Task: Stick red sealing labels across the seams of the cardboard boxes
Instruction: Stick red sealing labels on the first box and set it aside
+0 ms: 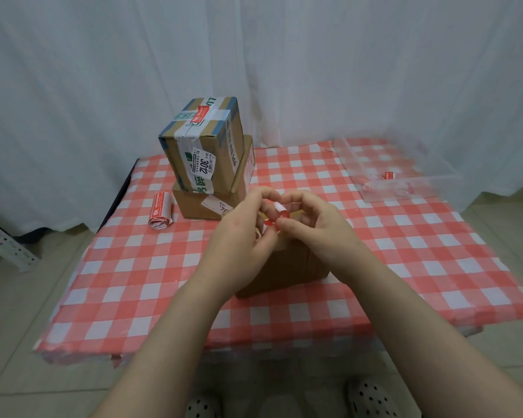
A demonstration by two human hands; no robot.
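Observation:
Above a brown cardboard box [287,267] near the table's middle, my left hand [242,233] and my right hand [311,227] together pinch a small red sealing label [277,214] with white backing, fingers curled around it. The box lies mostly hidden under my hands. Behind, at the left, two cardboard boxes are stacked: the upper box [203,146] carries tape and a red label [200,113] across its top seam, and the lower box [200,206] sits under it.
A folded strip of red labels [160,214] lies left of the stack on the red-and-white checked tablecloth [405,251]. A clear plastic bag [402,173] with bits of red label lies at the back right. White curtain behind; tiled floor around.

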